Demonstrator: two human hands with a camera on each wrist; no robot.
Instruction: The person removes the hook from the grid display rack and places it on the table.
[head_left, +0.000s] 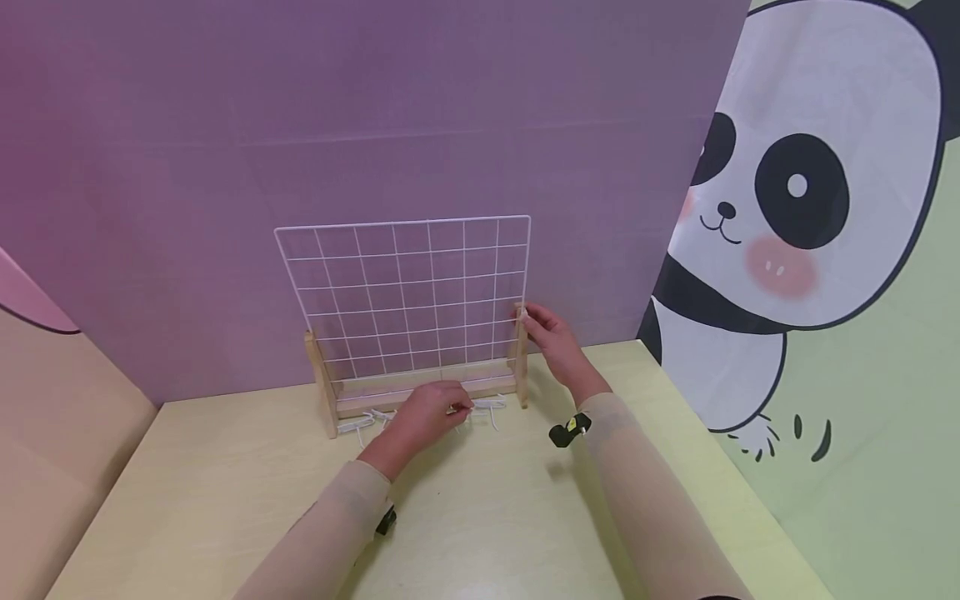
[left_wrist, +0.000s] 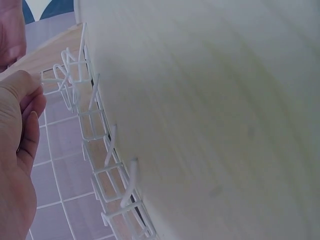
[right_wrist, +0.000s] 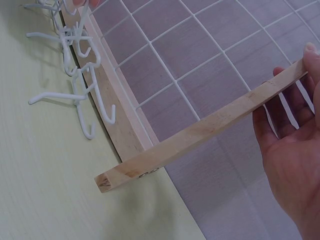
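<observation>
A white wire grid panel [head_left: 403,222] stands upright in a wooden stand [head_left: 322,383] on the table. My right hand [head_left: 558,346] holds the top of the stand's right post [right_wrist: 200,127], thumb on one side and fingers on the other. Low at the front of the stand, my left hand [head_left: 427,412] pinches a white wire hook [left_wrist: 56,75] between thumb and index finger. More white hooks [right_wrist: 57,95] lie in a row along the stand's base, several showing in the left wrist view. My left hand hides part of this row in the head view.
The pale wooden table [head_left: 480,525] reaches back to a purple backdrop [head_left: 480,125]. A panda picture [head_left: 817,100] covers the wall on the right. Each wrist carries a small black camera, the right one [head_left: 570,430] showing clearly.
</observation>
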